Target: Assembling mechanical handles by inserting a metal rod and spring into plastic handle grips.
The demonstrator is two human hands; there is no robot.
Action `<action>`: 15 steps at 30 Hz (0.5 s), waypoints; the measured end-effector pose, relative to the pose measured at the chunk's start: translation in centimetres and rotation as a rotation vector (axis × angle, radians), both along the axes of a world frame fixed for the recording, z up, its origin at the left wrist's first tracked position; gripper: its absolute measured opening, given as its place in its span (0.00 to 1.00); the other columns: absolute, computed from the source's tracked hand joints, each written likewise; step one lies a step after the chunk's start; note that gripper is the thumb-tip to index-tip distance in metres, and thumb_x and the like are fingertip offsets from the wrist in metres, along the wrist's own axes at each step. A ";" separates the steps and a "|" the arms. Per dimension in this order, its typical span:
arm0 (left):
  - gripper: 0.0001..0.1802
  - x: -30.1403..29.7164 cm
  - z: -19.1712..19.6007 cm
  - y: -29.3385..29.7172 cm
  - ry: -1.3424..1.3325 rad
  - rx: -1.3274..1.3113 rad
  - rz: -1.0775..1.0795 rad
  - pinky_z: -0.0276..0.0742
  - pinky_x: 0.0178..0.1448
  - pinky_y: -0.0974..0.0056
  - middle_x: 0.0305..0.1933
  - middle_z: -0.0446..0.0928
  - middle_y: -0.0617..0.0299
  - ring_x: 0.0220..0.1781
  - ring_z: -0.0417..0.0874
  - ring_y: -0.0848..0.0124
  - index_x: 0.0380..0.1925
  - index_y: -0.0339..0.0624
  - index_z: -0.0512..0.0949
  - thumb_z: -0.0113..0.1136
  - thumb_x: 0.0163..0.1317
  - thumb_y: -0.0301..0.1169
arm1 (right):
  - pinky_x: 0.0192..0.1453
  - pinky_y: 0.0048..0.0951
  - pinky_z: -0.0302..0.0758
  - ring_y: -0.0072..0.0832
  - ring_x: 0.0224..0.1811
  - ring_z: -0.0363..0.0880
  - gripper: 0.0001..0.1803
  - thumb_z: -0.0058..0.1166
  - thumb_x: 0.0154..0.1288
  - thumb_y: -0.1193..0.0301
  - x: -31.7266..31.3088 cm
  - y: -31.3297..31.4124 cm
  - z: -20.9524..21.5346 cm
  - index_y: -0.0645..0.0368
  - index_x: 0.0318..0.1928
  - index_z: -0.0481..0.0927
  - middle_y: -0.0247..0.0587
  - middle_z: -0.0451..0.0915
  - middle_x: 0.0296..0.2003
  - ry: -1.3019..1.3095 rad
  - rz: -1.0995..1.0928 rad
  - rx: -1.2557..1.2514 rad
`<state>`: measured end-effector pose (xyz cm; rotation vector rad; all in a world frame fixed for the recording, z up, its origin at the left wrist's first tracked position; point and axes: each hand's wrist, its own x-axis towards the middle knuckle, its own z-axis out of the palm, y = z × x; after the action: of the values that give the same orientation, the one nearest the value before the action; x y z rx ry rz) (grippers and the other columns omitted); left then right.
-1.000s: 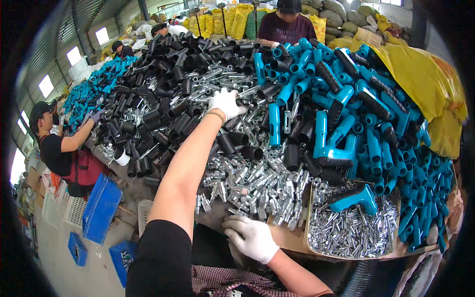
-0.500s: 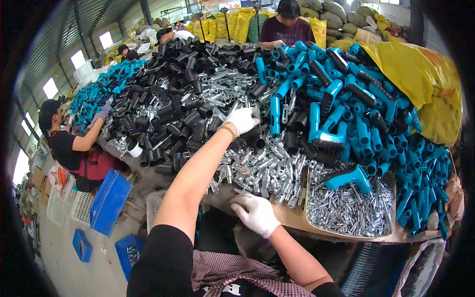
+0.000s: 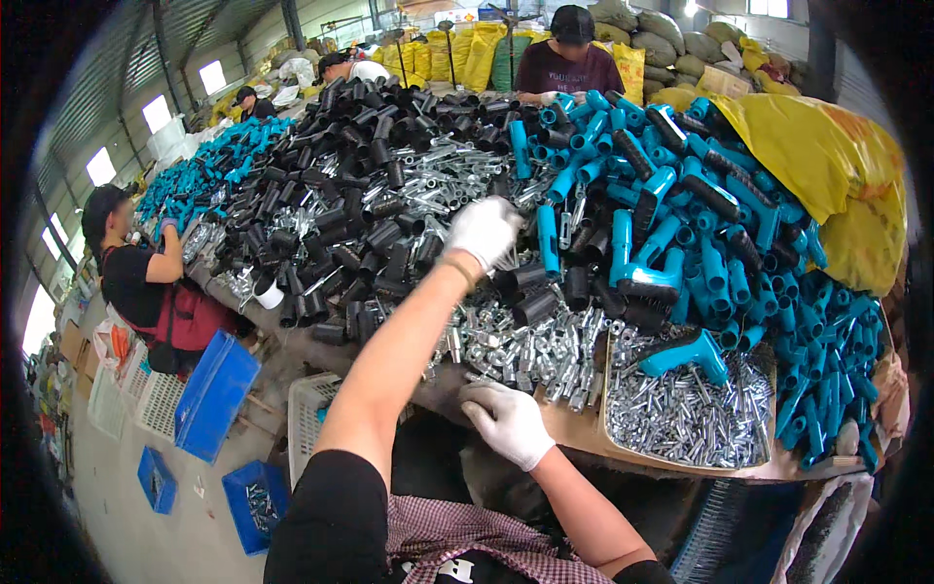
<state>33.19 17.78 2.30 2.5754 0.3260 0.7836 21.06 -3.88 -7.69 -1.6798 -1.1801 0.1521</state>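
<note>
My left hand (image 3: 484,232), in a white glove, reaches over the middle of the heap among silver metal parts (image 3: 443,170) and black plastic sleeves (image 3: 389,200). Its fingers curl downward and are slightly blurred; whatever is in them is hidden. Just right of it stands a teal tubular plastic housing (image 3: 548,238). My right hand (image 3: 508,423), also gloved in white, rests at the table's near edge, its thumb apart from loosely bent fingers. A thin silver piece shows at its fingertips. Beyond these fingers lie silver metal fittings (image 3: 530,350).
A shallow tray (image 3: 605,428) of small metal pins stands at right, a teal brush-like piece (image 3: 689,356) on top. Teal housings (image 3: 720,273) heap up behind it. Blue crates (image 3: 216,399) stand on the floor at left. Co-workers (image 3: 569,63) work around the pile.
My left hand has shifted slightly right and up over the heap. Black sleeves near it have been displaced. My right hand stays almost still.
</note>
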 end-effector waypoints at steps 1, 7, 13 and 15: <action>0.22 0.9 -0.7 4.6 0.094 0.054 0.141 0.79 0.54 0.52 0.43 0.83 0.44 0.47 0.83 0.46 0.40 0.37 0.84 0.55 0.64 0.46 | 0.50 0.38 0.79 0.44 0.44 0.83 0.10 0.56 0.65 0.66 -0.7 0.4 0.3 0.57 0.42 0.84 0.45 0.84 0.43 -0.015 0.025 -0.011; 0.23 5.5 -1.9 7.7 0.556 0.033 0.378 0.77 0.62 0.53 0.56 0.79 0.43 0.60 0.80 0.50 0.46 0.39 0.84 0.54 0.61 0.45 | 0.49 0.37 0.79 0.42 0.44 0.83 0.10 0.55 0.66 0.64 -0.3 0.1 -0.1 0.55 0.41 0.84 0.45 0.84 0.43 -0.004 0.006 -0.043; 0.43 5.0 -2.5 9.8 0.408 -0.141 0.202 0.75 0.62 0.58 0.53 0.80 0.38 0.56 0.82 0.51 0.52 0.24 0.77 0.74 0.43 0.49 | 0.48 0.38 0.80 0.42 0.42 0.83 0.10 0.55 0.66 0.64 -0.2 0.7 -0.1 0.55 0.41 0.84 0.44 0.84 0.42 -0.006 0.023 -0.027; 0.40 4.7 -3.2 9.9 0.334 -0.199 0.130 0.77 0.58 0.59 0.52 0.82 0.42 0.52 0.84 0.54 0.52 0.28 0.78 0.74 0.44 0.47 | 0.48 0.38 0.80 0.43 0.42 0.83 0.10 0.55 0.66 0.64 -0.2 0.8 0.1 0.55 0.40 0.84 0.44 0.84 0.41 -0.015 0.014 -0.026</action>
<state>37.86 27.69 -0.91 2.5067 0.6444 0.3369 20.83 -3.07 -7.61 -1.6978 -1.2061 0.1646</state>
